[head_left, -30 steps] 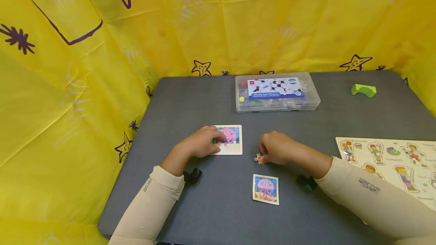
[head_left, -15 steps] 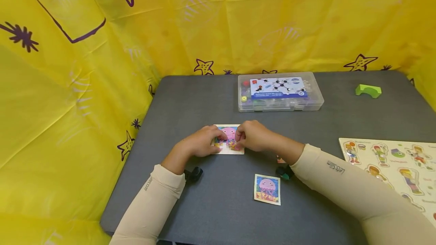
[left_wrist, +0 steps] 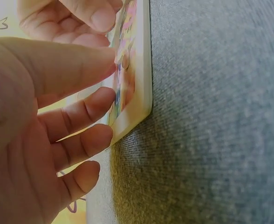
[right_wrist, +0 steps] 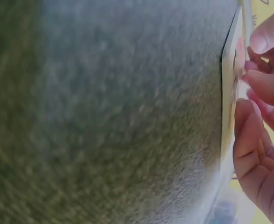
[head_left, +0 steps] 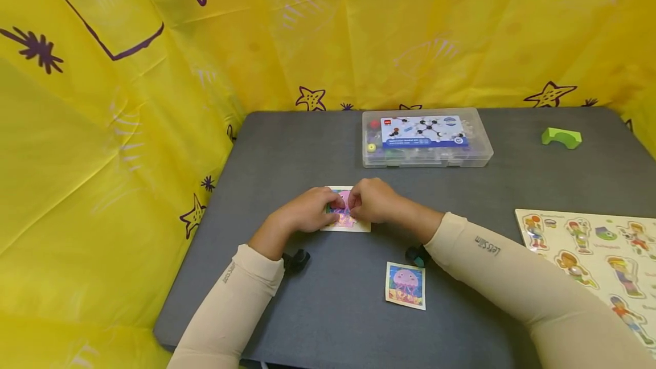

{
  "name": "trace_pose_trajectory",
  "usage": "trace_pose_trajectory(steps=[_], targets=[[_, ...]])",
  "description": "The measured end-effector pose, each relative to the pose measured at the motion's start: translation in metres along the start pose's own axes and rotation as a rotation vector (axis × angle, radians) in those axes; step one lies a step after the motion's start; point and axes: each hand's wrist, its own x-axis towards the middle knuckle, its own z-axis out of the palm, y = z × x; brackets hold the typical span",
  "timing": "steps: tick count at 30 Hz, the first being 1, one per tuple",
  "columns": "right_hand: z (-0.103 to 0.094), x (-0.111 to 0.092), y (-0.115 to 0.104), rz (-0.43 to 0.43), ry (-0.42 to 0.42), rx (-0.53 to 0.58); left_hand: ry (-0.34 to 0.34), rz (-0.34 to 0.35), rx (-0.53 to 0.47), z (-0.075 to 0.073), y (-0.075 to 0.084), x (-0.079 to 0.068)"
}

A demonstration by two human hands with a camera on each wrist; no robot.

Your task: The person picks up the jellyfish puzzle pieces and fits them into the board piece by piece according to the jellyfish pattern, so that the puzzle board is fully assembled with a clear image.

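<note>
A pale-framed jigsaw puzzle (head_left: pixel 344 225) with a pink jellyfish picture lies flat mid-table, partly covered by both hands. My left hand (head_left: pixel 311 210) reaches over its left side; in the left wrist view, the thumb and loosely bent fingers (left_wrist: pixel 88 105) touch the pieces. Over the right side is my right hand (head_left: pixel 378 203), fingers curled, thumb and fingertips at a lower-row puzzle piece (head_left: pixel 345 220). In the right wrist view, its bent fingers (right_wrist: pixel 249 135) meet the board, and the grip is mostly hidden. A small jellyfish picture card (head_left: pixel 406 286) lies nearer the front edge.
A clear plastic case labelled as a molecular model kit (head_left: pixel 427 138) sits at the back. A green arch block (head_left: pixel 561 138) is at the back right. Along the right side lies a wooden board with sports figures (head_left: pixel 589 244). Yellow cloth (head_left: pixel 287 27) hangs behind the table.
My right hand has moved left from the table to the puzzle with a piece, which now lies in the lower row. My left hand has stayed on the puzzle.
</note>
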Motion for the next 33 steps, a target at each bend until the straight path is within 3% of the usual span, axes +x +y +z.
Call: trace_pose_trajectory(steps=[8, 18, 23, 28, 33], targets=[[-0.001, 0.004, 0.004, 0.068, -0.003, -0.014, 0.027, -0.024, 0.023, 0.002, 0.002, 0.004], [0.000, 0.011, 0.008, 0.107, -0.031, 0.030, 0.028, -0.056, -0.028, 0.000, -0.002, 0.005], [0.000, 0.012, 0.007, 0.129, -0.032, 0.037, 0.020, -0.046, -0.021, -0.002, -0.001, 0.006], [-0.003, 0.005, 0.007, 0.100, -0.025, 0.007, -0.001, -0.037, 0.064, -0.003, 0.004, 0.007], [-0.016, -0.014, 0.011, 0.076, -0.059, -0.073, 0.005, 0.039, 0.092, 0.000, 0.011, 0.008]])
